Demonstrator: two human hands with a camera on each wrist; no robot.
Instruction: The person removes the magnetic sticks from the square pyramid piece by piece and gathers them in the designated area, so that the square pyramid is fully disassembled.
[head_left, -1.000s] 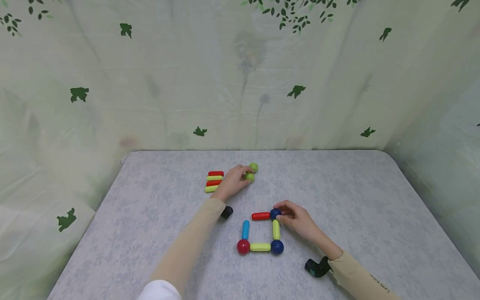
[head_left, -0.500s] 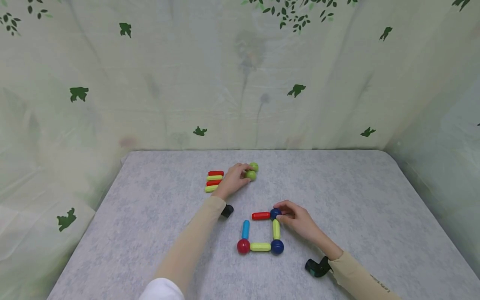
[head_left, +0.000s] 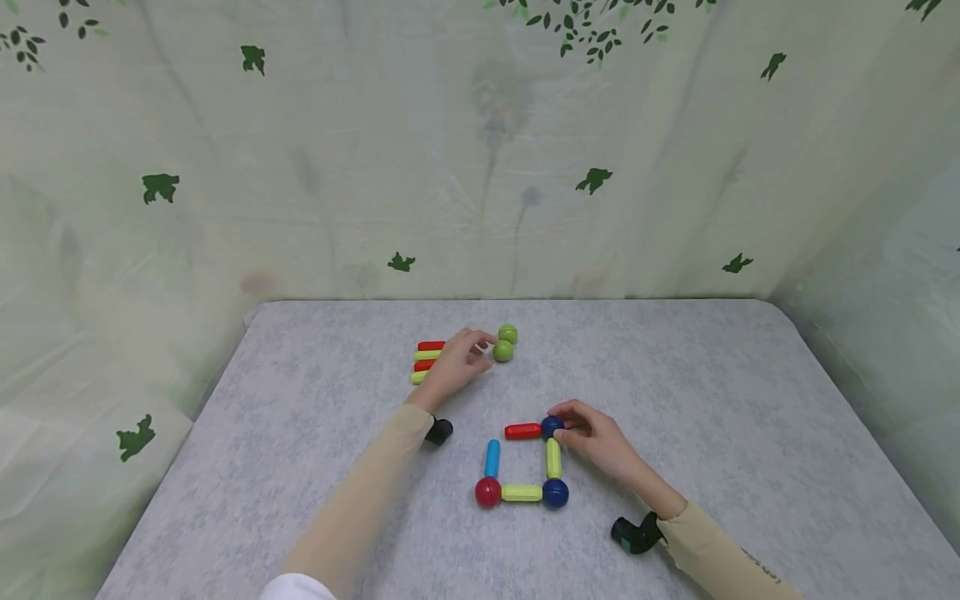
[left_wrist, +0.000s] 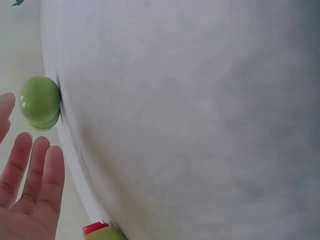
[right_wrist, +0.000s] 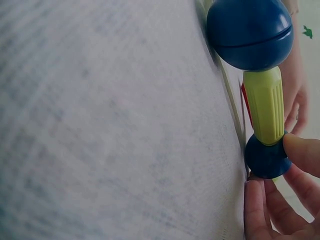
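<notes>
My left hand is just left of two green balls, its fingers apart and holding nothing; in the left wrist view a gap shows between the fingertips and the nearer green ball. With thumb and fingers my right hand grips the far blue ball. From that ball a red rod points left and a yellow-green rod runs to the near blue ball. Another yellow-green rod links this to a red ball, where a blue rod points away.
Red and yellow-green rods lie stacked side by side, partly behind my left hand. Black wrist cameras sit at both sleeves. A patterned curtain stands behind the grey table.
My left hand has let go of the nearer green ball and drawn back left. Earlier that ball shifted slightly toward the other green one. My right hand stays on the blue ball.
</notes>
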